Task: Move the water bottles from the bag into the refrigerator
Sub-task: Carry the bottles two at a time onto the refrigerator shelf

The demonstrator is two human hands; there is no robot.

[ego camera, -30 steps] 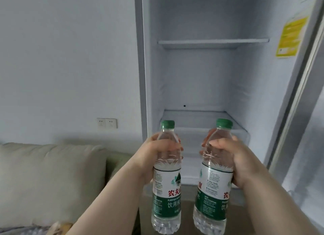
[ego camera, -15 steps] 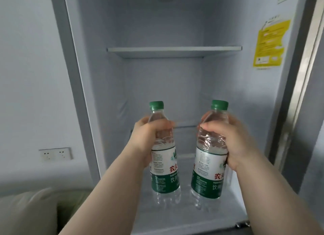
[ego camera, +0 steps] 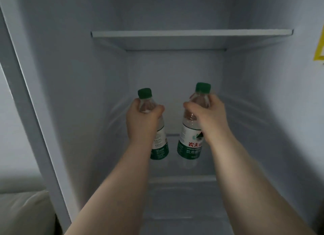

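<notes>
Two clear plastic water bottles with green screw caps and white-and-green labels stand upright inside the open refrigerator, side by side and a little apart. The left bottle [ego camera: 161,143] sits at nine o'clock from the right bottle [ego camera: 191,135], whose label shows red characters. Both are low in the compartment, over the pale lower shelf [ego camera: 182,178]. Their clear bases blur into it, so I cannot tell whether they touch it.

The person's left hand [ego camera: 142,121] is wrapped around the shoulder of the left bottle, fingers curled tight just under the cap. The right hand [ego camera: 208,117] grips the right bottle the same way, thumb across the front and the cap poking out above at twelve o'clock. Both bare forearms reach in from six o'clock.

Around them is the white interior of the refrigerator [ego camera: 78,94], with ribbed side walls. A flat white upper shelf [ego camera: 191,33] spans the compartment at twelve o'clock, well above the caps. A yellow sticker [ego camera: 319,54] shows on the right inner wall at two o'clock, cut off by the edge of view. Outside the cabinet, at eight o'clock, lies a pale beige sofa cushion [ego camera: 22,212] below a plain light wall [ego camera: 10,129].
</notes>
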